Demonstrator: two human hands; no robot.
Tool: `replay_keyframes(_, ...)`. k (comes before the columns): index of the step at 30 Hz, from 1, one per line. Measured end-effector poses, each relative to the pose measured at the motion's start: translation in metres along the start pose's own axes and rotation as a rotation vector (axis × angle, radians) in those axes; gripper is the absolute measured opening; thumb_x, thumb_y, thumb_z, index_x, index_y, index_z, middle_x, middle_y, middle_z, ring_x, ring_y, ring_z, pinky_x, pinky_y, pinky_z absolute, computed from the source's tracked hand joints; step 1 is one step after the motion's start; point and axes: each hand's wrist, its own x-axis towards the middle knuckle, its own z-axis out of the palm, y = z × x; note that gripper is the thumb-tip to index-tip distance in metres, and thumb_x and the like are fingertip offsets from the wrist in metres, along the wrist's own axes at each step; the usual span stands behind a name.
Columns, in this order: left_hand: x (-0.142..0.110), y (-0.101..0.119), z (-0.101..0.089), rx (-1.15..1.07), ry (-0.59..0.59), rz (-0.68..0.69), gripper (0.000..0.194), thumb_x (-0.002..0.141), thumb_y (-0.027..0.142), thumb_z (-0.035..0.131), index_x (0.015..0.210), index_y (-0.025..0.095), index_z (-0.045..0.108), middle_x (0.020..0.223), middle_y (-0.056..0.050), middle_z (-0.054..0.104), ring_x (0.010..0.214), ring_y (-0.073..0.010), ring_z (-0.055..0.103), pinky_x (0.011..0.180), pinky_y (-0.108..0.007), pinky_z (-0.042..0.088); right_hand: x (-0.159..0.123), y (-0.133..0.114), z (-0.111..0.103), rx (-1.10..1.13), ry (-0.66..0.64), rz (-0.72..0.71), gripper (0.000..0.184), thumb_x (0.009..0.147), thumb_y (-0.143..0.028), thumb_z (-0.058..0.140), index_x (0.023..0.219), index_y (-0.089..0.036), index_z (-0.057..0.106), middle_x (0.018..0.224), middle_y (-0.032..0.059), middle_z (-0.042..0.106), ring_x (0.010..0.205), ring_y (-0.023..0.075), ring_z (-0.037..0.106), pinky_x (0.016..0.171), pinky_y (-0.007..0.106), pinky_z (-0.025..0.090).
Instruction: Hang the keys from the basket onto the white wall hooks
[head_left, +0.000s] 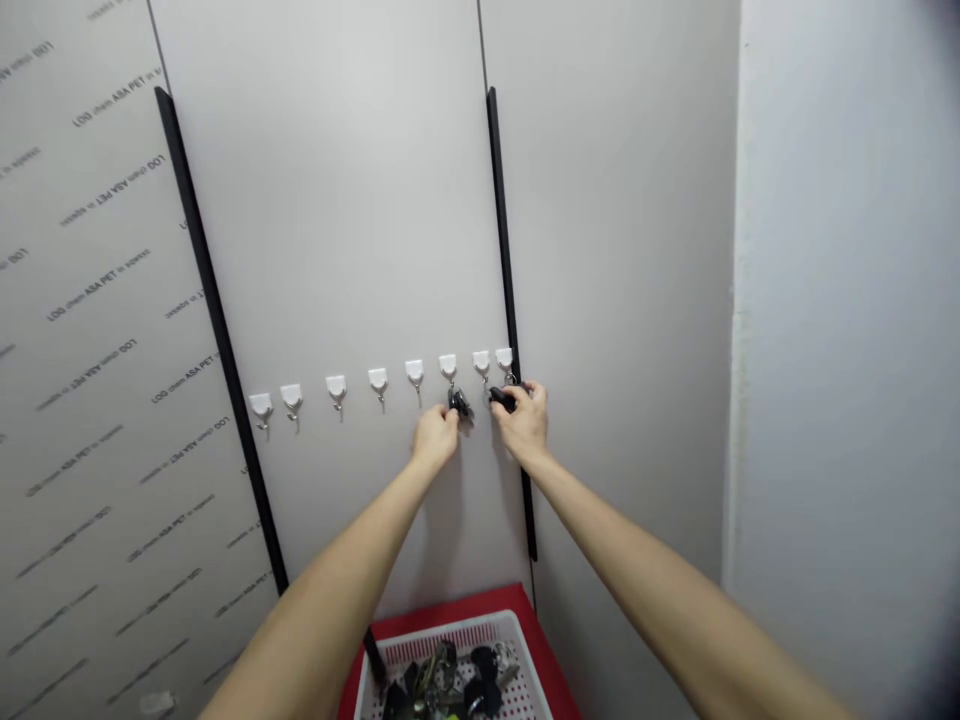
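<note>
Pinching dark keys (460, 404) with left hand (436, 435), black fob (503, 399) with right hand (527, 425). Align each squarely beneath a white hook (448, 365) before letting go.

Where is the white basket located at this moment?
In the head view, the white basket is at the bottom, slightly left of centre, on a red surface, below the left hand and the row of hooks.

My left hand (436, 435) and right hand (527, 425) are bare; my left forearm (352, 570) and right forearm (637, 570), bare too, are slender, tapering toward narrow wrists (541, 464).
</note>
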Motion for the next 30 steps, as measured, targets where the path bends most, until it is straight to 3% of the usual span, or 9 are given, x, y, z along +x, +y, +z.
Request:
replay_keyframes(3, 0.007, 0.003, -0.017, -0.085, 0.005, 0.025, 0.025, 0.067, 0.025, 0.028, 0.055, 0.015, 0.047, 0.059, -0.004, 0.055, 0.051, -0.0103, 0.050, 0.049, -0.020, 0.034, 0.014, -0.006, -0.010, 0.024, 0.038, -0.047, 0.020, 0.059, -0.023, 0.044, 0.075, -0.015, 0.053, 0.092, 0.0067, 0.040, 0.084, 0.0144, 0.042, 0.077, 0.025, 0.033)
replay_keyframes(5, 0.014, 0.009, -0.029, -0.080, 0.045, 0.083, 0.026, 0.067, 0.024, 0.026, 0.056, 0.015, 0.048, 0.058, -0.003, 0.055, 0.049, -0.0092, 0.049, 0.049, -0.019, 0.033, 0.027, -0.015, -0.016, -0.006, -0.014, -0.080, 0.020, 0.057, -0.023, 0.045, 0.072, -0.014, 0.053, 0.084, 0.0057, 0.044, 0.080, 0.0144, 0.043, 0.075, 0.026, 0.033)
replay_keyframes(11, 0.023, 0.045, -0.059, 0.257, 0.076, 0.267, 0.027, 0.067, 0.032, 0.030, 0.059, 0.016, 0.051, 0.057, -0.003, 0.054, 0.055, -0.0115, 0.047, 0.051, -0.021, 0.031, 0.063, -0.055, -0.027, -0.128, -0.172, -0.246, 0.015, 0.054, -0.020, 0.047, 0.065, -0.013, 0.054, 0.079, 0.0049, 0.047, 0.075, 0.0137, 0.044, 0.069, 0.025, 0.035)
replay_keyframes(15, 0.010, 0.051, -0.069, 0.286, 0.063, 0.362, 0.029, 0.068, 0.033, 0.030, 0.060, 0.016, 0.052, 0.054, -0.002, 0.052, 0.053, -0.0108, 0.045, 0.050, -0.020, 0.029, 0.059, -0.069, -0.035, -0.064, -0.249, -0.408, 0.014, 0.053, -0.016, 0.047, 0.064, -0.013, 0.054, 0.077, 0.0034, 0.048, 0.074, 0.0118, 0.044, 0.068, 0.023, 0.034)
replay_keyframes(17, -0.004, 0.037, -0.067, 0.233, 0.026, 0.389, 0.029, 0.068, 0.033, 0.031, 0.058, 0.016, 0.052, 0.052, -0.001, 0.051, 0.052, -0.0100, 0.044, 0.050, -0.019, 0.029, 0.039, -0.062, -0.037, -0.034, -0.315, -0.404, 0.012, 0.053, -0.016, 0.047, 0.063, -0.014, 0.052, 0.074, 0.0023, 0.049, 0.072, 0.0118, 0.044, 0.067, 0.023, 0.034)
replay_keyframes(19, -0.022, 0.012, -0.059, 0.170, -0.088, 0.382, 0.029, 0.068, 0.032, 0.031, 0.055, 0.015, 0.051, 0.050, 0.000, 0.050, 0.049, -0.0092, 0.043, 0.048, -0.019, 0.028, 0.008, -0.047, -0.034, -0.002, -0.413, -0.337, 0.010, 0.054, -0.017, 0.046, 0.063, -0.014, 0.051, 0.071, 0.0012, 0.049, 0.070, 0.0118, 0.044, 0.065, 0.023, 0.034)
replay_keyframes(24, -0.091, -0.074, -0.008, 0.142, -0.426, 0.181, 0.028, 0.068, 0.030, 0.031, 0.053, 0.015, 0.050, 0.048, 0.000, 0.049, 0.046, -0.0085, 0.041, 0.046, -0.019, 0.028, -0.101, 0.010, -0.015, 0.104, -0.807, -0.150, 0.007, 0.054, -0.016, 0.046, 0.060, -0.017, 0.047, 0.074, 0.0020, 0.049, 0.070, 0.0139, 0.043, 0.065, 0.025, 0.033)
replay_keyframes(27, -0.137, -0.122, 0.021, 0.128, -0.508, 0.046, 0.023, 0.067, 0.028, 0.035, 0.058, 0.015, 0.051, 0.052, 0.000, 0.051, 0.050, -0.0089, 0.043, 0.050, -0.019, 0.030, -0.153, 0.038, -0.007, 0.181, -0.979, 0.100, 0.008, 0.052, -0.013, 0.046, 0.056, -0.019, 0.045, 0.072, 0.0020, 0.048, 0.071, 0.0163, 0.042, 0.065, 0.027, 0.031)
replay_keyframes(30, -0.166, -0.156, 0.033, -0.080, -0.507, -0.069, 0.015, 0.063, 0.022, 0.041, 0.074, 0.016, 0.050, 0.066, 0.000, 0.054, 0.060, -0.0085, 0.047, 0.056, -0.019, 0.033, -0.180, 0.055, -0.003, 0.255, -1.052, 0.331, 0.008, 0.054, -0.016, 0.046, 0.059, -0.021, 0.041, 0.062, 0.0014, 0.044, 0.067, 0.0172, 0.041, 0.059, 0.028, 0.030)
